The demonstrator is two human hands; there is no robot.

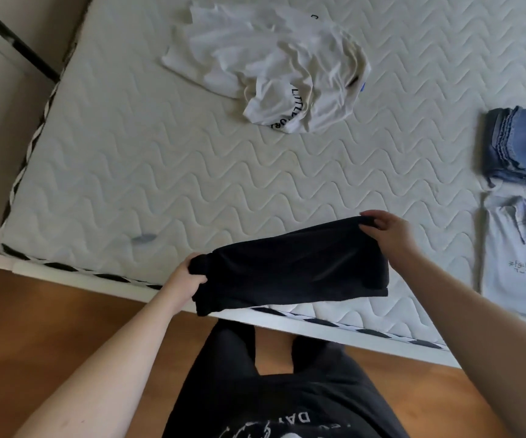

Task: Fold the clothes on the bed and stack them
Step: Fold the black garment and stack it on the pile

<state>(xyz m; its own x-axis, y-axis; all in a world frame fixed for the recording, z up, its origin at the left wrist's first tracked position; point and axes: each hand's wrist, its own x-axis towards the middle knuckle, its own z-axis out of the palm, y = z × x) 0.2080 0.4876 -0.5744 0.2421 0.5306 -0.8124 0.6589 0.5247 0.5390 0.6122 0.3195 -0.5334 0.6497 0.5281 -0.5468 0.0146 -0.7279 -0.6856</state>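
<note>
Both hands' grip, left hand [192,273] and right hand [385,230], holds black garment [293,267]; crumpled white shirt [274,64] reads "LITTLE".

Bare mattress [148,172] runs wide across the middle and left of the frame. Upper centre, a crumpled white shirt [271,64] blocks the way. At the right edge, folded jeans [520,147] and, just below them, a folded pale shirt [517,257] fill the space, with only a narrow strip between.
</note>
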